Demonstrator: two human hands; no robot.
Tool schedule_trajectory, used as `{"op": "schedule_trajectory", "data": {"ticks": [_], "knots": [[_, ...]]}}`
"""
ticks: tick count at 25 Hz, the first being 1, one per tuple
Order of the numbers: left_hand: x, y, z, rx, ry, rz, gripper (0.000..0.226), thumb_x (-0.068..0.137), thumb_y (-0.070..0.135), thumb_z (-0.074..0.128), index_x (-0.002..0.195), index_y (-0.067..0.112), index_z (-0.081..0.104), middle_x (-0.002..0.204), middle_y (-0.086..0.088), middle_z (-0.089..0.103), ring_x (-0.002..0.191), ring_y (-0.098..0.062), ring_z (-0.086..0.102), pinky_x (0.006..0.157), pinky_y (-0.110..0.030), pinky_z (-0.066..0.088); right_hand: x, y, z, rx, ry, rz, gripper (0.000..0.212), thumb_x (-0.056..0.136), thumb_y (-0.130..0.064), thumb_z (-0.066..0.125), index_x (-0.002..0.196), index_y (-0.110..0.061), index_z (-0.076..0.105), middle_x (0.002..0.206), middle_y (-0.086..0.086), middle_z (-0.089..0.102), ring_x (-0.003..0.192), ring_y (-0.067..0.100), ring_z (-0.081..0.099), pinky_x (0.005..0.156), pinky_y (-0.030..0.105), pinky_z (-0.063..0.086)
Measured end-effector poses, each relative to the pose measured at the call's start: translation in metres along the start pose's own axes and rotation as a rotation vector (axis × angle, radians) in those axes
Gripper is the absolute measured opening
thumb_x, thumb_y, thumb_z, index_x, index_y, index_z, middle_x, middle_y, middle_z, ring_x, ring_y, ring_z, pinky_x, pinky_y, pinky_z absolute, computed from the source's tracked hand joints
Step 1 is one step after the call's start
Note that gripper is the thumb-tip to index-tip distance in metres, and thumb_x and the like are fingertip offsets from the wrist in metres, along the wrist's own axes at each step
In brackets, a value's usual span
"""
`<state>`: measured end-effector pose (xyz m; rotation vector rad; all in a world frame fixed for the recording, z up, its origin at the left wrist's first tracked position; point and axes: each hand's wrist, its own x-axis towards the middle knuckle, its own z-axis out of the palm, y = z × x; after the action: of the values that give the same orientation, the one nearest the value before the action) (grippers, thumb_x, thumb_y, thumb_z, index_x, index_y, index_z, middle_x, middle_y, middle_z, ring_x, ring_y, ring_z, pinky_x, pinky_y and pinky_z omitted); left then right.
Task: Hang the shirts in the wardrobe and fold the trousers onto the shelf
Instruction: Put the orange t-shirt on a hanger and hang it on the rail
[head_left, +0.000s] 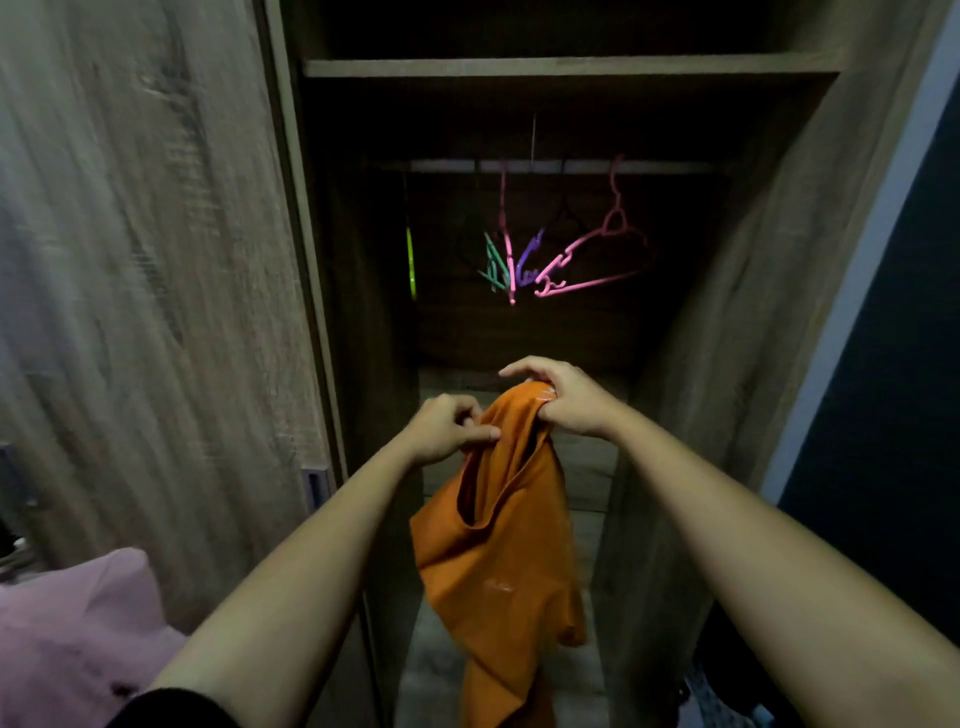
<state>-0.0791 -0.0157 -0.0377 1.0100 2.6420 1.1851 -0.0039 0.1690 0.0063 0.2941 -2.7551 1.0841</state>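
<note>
Orange shirt (498, 545) hangs in the lower middle of the frame, held up in front of the open wardrobe (727, 364) by both our hands. Our left hand (441, 431), just left of centre, has its fingers curled and pinches the edge of an opening in the cloth between thumb and fingers. Our right hand (563, 397), slightly higher and to the right, grips the top of the same opening, with the thumb tucked under the fabric and the fingers curled over it. Between the two hands the opening gapes as a dark oval. The rest of the shirt drops loose and crumpled towards the bottom edge of the frame.

Behind the hands, in the dim upper middle, a rail (571, 166) runs across the wardrobe. Several plastic hangers hang from it: a pink hanger (597, 260) towards the right, tilted, a purple hanger (530, 260) and a green hanger (493, 265) bunched just left of it, and a yellow-green hanger (410, 260) seen edge-on further left. Above the rail sits a wooden shelf (519, 67). The wardrobe door (130, 260) fills the left of the frame. A pink cloth (78, 634) lies in the lower left corner.
</note>
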Motion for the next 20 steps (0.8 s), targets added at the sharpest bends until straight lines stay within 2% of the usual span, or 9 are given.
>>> {"op": "schedule_trajectory", "data": {"ticks": [3,4,6,9,11,12,14,17,20], "knots": [[0.001,0.003,-0.025,-0.133,0.228,0.014,0.024,0.078,0.023,0.074,0.066,0.020,0.054,0.059,0.003,0.056,0.056,-0.009,0.053,0.060,-0.026,0.044,-0.016,0.034,-0.004,-0.291,0.026,0.124,0.056,0.072,0.003,0.058,0.122,-0.021,0.055,0.109,0.007,0.063,0.098,0.024,0.062,0.075,0.023,0.045],[0.001,0.003,-0.034,-0.101,0.258,0.020,0.023,0.079,0.022,0.073,0.067,0.020,0.054,0.059,0.004,0.057,0.055,-0.008,0.056,0.059,-0.023,0.046,-0.022,0.046,0.001,-0.337,0.003,0.200,0.051,0.074,0.001,0.058,0.121,-0.021,0.056,0.107,0.008,0.063,0.097,0.024,0.063,0.076,0.025,0.047],[-0.003,0.003,-0.043,0.110,0.263,0.044,0.020,0.081,0.020,0.071,0.069,0.019,0.055,0.064,0.005,0.058,0.061,-0.008,0.058,0.059,-0.019,0.046,-0.035,0.061,0.010,-0.382,-0.043,0.350,0.036,0.081,-0.009,0.058,0.113,-0.025,0.059,0.096,0.002,0.063,0.084,0.018,0.062,0.070,0.026,0.048],[-0.007,-0.009,-0.044,0.170,0.406,-0.039,0.017,0.085,0.016,0.065,0.073,0.013,0.054,0.073,-0.003,0.059,0.072,-0.018,0.059,0.065,-0.027,0.048,-0.029,0.066,0.009,-0.448,-0.102,0.375,0.020,0.086,-0.023,0.061,0.105,-0.027,0.061,0.095,-0.001,0.062,0.083,0.015,0.058,0.074,0.026,0.043],[-0.010,-0.018,-0.046,0.137,0.505,-0.146,0.014,0.086,0.016,0.064,0.077,0.010,0.055,0.077,-0.008,0.060,0.076,-0.023,0.061,0.071,-0.035,0.052,-0.019,0.068,0.003,-0.481,-0.101,0.367,0.011,0.082,-0.029,0.067,0.087,-0.028,0.058,0.095,0.000,0.060,0.091,0.019,0.058,0.076,0.027,0.043],[-0.012,-0.022,-0.048,0.162,0.507,-0.163,0.013,0.085,0.015,0.064,0.078,0.009,0.056,0.077,-0.008,0.060,0.077,-0.023,0.061,0.072,-0.037,0.053,-0.015,0.069,-0.001,-0.508,-0.085,0.366,0.016,0.080,-0.028,0.070,0.079,-0.028,0.054,0.093,-0.001,0.059,0.093,0.019,0.058,0.075,0.027,0.042],[-0.013,-0.029,-0.057,0.274,0.445,-0.135,0.012,0.082,0.014,0.068,0.079,0.008,0.057,0.077,-0.007,0.060,0.076,-0.022,0.060,0.075,-0.040,0.054,-0.007,0.066,-0.012,-0.527,-0.127,0.355,0.020,0.079,-0.019,0.071,0.079,-0.027,0.052,0.089,-0.002,0.058,0.088,0.017,0.057,0.072,0.026,0.041],[-0.015,-0.030,-0.072,0.369,0.302,-0.122,0.012,0.082,0.013,0.069,0.085,0.010,0.058,0.084,-0.006,0.061,0.082,-0.021,0.062,0.075,-0.038,0.055,-0.004,0.054,-0.031,-0.491,-0.295,0.325,0.017,0.081,-0.013,0.069,0.081,-0.025,0.058,0.087,-0.004,0.059,0.083,0.012,0.058,0.068,0.023,0.046],[-0.017,-0.024,-0.086,0.399,0.003,-0.175,0.013,0.082,0.017,0.069,0.091,0.011,0.061,0.086,-0.002,0.059,0.084,-0.017,0.060,0.068,-0.025,0.051,-0.006,0.048,-0.050,-0.522,-0.281,0.290,0.017,0.081,-0.015,0.069,0.072,-0.025,0.060,0.083,-0.004,0.060,0.082,0.011,0.059,0.067,0.021,0.045]]}}
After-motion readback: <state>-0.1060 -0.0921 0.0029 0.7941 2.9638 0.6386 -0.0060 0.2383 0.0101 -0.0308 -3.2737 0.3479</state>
